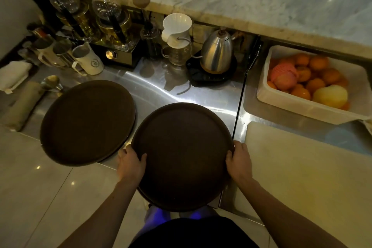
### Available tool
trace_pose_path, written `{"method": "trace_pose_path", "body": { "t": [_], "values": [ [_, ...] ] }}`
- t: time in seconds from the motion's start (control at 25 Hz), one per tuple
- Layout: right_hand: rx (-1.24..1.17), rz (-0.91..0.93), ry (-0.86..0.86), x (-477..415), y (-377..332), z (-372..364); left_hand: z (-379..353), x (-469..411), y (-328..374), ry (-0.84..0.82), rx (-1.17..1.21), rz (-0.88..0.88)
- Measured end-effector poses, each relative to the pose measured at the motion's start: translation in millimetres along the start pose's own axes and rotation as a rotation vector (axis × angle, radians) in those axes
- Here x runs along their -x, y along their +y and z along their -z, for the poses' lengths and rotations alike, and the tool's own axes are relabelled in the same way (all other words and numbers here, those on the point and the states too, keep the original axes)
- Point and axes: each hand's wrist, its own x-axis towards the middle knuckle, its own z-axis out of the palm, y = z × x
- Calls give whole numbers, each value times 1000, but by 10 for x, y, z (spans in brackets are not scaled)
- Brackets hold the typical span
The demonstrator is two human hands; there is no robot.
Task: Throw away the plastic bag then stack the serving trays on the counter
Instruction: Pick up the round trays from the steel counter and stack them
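Two round dark brown serving trays are in view. One tray (87, 122) lies on the steel counter (153, 84) at the left, its near edge hanging over the counter's front. The other tray (182, 155) is held level over the counter's front edge, partly above the floor. My left hand (130, 162) grips its left rim, thumb on top. My right hand (239, 160) grips its right rim in the same way. No plastic bag is visible.
Behind the trays stand a steel kettle (218, 51) on a black base, a white dripper (177, 26), milk jugs (88, 59) and siphon brewers. A white tub of oranges (314, 84) sits at the right, a pale cutting board (302, 167) in front of it. A marble ledge runs above.
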Motion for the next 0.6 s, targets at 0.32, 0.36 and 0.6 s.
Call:
{"method": "trace_pose_path", "body": {
  "t": [0.32, 0.36, 0.6],
  "values": [
    [30, -27, -31, -34, -93, -30, 114, -163, 113, -71, -78, 76],
    [31, -29, -32, -37, -102, -30, 130, -187, 134, -95, -53, 92],
    [34, -4, -42, 4, -84, -36, 87, -163, 82, -119, -8, 72]
  ]
}}
